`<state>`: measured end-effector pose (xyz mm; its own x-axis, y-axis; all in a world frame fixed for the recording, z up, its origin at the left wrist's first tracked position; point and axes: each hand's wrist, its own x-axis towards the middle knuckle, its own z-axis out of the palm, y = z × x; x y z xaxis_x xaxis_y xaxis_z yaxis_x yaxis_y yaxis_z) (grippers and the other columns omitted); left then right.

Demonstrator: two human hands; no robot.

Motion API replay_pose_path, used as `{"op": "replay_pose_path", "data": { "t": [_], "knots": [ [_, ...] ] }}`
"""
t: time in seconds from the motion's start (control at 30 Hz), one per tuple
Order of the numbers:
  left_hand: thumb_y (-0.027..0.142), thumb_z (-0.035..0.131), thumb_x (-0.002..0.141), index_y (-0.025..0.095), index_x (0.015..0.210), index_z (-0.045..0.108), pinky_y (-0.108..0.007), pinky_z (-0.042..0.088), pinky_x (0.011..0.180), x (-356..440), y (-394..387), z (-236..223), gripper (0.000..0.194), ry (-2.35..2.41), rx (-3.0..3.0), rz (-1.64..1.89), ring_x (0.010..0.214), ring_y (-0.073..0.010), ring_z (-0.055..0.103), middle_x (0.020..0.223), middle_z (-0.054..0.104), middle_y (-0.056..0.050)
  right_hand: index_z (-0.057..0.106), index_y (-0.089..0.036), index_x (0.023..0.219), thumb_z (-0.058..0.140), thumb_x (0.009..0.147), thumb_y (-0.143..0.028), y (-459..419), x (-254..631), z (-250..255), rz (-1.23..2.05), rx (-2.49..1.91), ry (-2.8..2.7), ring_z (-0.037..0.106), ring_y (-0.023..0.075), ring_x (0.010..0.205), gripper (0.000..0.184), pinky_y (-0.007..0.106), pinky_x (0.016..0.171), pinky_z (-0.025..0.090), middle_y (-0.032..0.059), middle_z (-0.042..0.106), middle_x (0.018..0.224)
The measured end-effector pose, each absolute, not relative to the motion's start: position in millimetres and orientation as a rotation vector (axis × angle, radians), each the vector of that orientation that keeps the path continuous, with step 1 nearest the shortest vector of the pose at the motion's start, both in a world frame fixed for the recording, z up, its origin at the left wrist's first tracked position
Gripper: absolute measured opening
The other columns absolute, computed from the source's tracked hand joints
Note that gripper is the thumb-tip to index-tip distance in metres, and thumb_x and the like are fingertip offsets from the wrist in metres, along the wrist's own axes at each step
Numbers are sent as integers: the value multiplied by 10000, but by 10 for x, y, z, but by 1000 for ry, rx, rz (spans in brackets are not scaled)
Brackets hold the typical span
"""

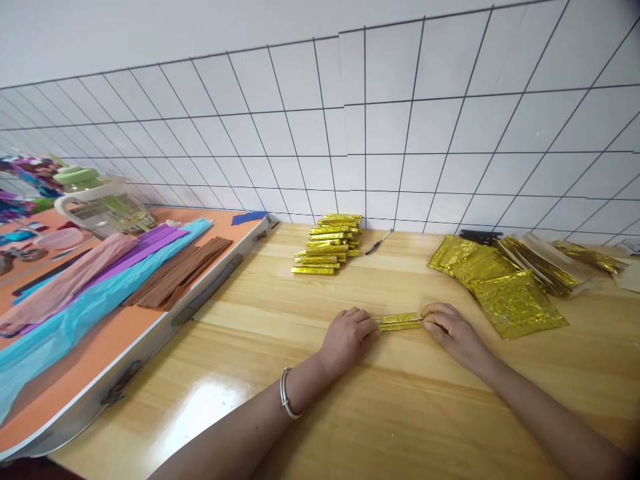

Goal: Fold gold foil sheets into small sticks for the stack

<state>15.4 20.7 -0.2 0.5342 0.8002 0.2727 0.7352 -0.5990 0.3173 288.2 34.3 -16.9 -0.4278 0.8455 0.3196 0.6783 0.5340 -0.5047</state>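
Observation:
A narrow folded strip of gold foil (399, 322) lies flat on the wooden table between my two hands. My left hand (349, 339) has its fingers closed over the strip's left end, hiding that end. At the right end, my right hand (453, 333) pinches the foil between thumb and fingers. Farther back stands a staggered pile of similar folded gold foil strips (327, 245). Flat, creased gold foil packets (517, 303) are heaped to the right of my right hand.
An orange-topped board (165, 333) with a raised edge fills the left side. On it lie brown (183, 273), turquoise and purple fabric or paper strips, plus a clear jug (117, 207). A pen (379, 243) rests near the tiled wall (390, 120). Something black (481, 237) sits behind the packets.

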Motion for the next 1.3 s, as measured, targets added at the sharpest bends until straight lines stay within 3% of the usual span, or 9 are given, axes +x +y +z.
{"op": "replay_pose_path", "data": {
  "t": [0.27,0.63,1.03,1.2,1.3],
  "knots": [
    [175,549,765,169,619,529,-266,391,675,303,331,-53,147,1514,2404,662,765,-159,489,724,540,-28,567,-194,700,431,847,-214,422,2750,-109,293,-1404,-2284,524,197,803,202,329,745,430,53,580,784],
    [189,563,732,166,581,491,-262,387,665,307,412,-28,169,1526,2377,591,718,-145,481,726,511,-18,548,-187,670,452,834,-245,418,2643,54,-22,-1627,-2448,499,218,790,199,332,727,396,94,563,784],
    [204,563,783,206,819,502,-267,372,672,284,372,28,71,1510,2486,523,805,-171,479,796,554,-3,504,-184,726,550,802,-350,403,2771,-69,-3,-1716,-2288,477,225,829,188,319,715,366,76,546,830],
    [201,482,863,207,804,530,-290,367,683,282,333,26,76,1437,2676,381,842,-184,481,837,560,-16,565,-204,880,533,833,-263,380,2807,-120,112,-1530,-2297,486,209,867,83,316,734,365,53,573,917],
    [168,447,874,192,864,533,-318,363,681,275,245,70,89,1302,2905,231,840,-202,483,882,562,-39,598,-218,914,481,864,-189,343,2800,-101,39,-1434,-2387,484,214,930,131,334,769,359,50,592,951]
  ]
}}
